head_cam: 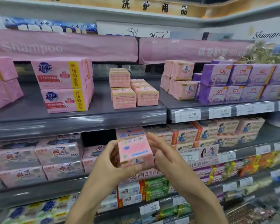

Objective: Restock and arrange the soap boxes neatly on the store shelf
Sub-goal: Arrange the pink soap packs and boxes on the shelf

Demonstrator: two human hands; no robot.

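Small pink cardboard soap box [135,152], blue print and a barcode on the upturned faces. It is held in mid-air in front of the middle shelf, below the grey metal upper shelf [78,117].

Left hand [110,160] wraps the box's left side, with fingers curled round the edge and under the lower front. Right hand [165,157] closes on the right side, fingers reaching up behind and thumb in front.

Handling, by judgement: light and stiff, a hard bar in thin card. The corners would dent and the printed faces look a little slick. It is best taken across two opposite sides, as now, and set down flat.

Stacked small pink boxes [132,92] of similar look stand on the upper shelf, the right column lower than the left. Just behind and left of the held box is a dark gap [97,136] in the middle row. Large pink wrapped multipacks [63,86] lie further left, purple wrapped packs [239,83] to the right.
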